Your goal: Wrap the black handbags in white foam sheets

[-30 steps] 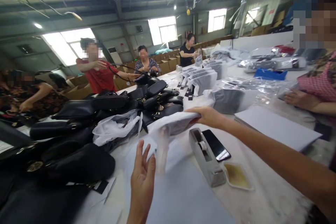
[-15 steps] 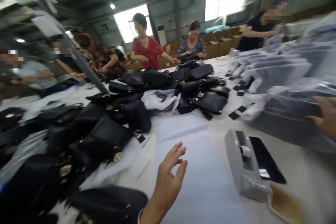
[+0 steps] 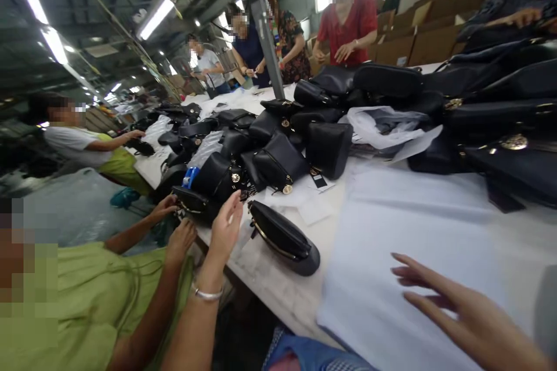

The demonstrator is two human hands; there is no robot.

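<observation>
My left hand (image 3: 225,229), a silver bangle at its wrist, is raised just left of a black handbag (image 3: 285,237). Its fingers are stretched out and hold nothing. The handbag lies on its side near the table's front edge, its gold zip facing me; a small gap seems to separate it from my fingertips. My right hand (image 3: 461,307) hovers above a white sheet (image 3: 409,220) spread on the table, fingers apart and empty.
Black handbags (image 3: 278,162) with gold charms are heaped along the table. A crumpled clear plastic bag (image 3: 383,127) lies among them. Close at left, a co-worker in a green top (image 3: 87,295) handles a bag. Several people stand beyond, and a grey post (image 3: 270,46) rises from the table.
The view has swung left, bringing the co-worker in green into sight. My left hand has moved from over the white sheet to beside the handbag. My right hand has left the grey wrapped bags.
</observation>
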